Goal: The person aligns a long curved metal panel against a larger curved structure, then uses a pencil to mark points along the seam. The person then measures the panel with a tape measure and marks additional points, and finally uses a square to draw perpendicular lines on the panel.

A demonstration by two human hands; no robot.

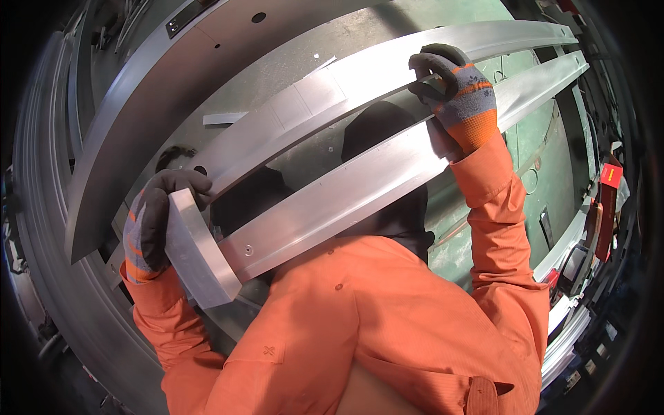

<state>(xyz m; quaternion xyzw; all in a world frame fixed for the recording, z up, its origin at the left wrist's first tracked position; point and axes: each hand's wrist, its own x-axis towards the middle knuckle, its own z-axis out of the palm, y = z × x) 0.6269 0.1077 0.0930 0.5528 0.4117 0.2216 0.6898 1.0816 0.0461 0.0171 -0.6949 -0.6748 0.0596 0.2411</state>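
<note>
In front of me lies a silver metal frame with a far rail [311, 104] and a near rail [346, 187] side by side. A short, pale end piece [200, 256] stands across its left end. My left hand [153, 214], in a grey and orange glove, is closed around the left corner, its fingers over the far rail's end beside the end piece. My right hand [453, 86], gloved alike, reaches across the near rail. Its fingers curl closed around the far rail's near edge; the glove hides part of that contact.
A wide, dark metal panel [131, 131] with holes stands beyond the frame at the left. Long metal profiles [45, 173] line the far left. A green surface [532, 173] lies beneath. At the right are a red box [610, 176] and several dark items.
</note>
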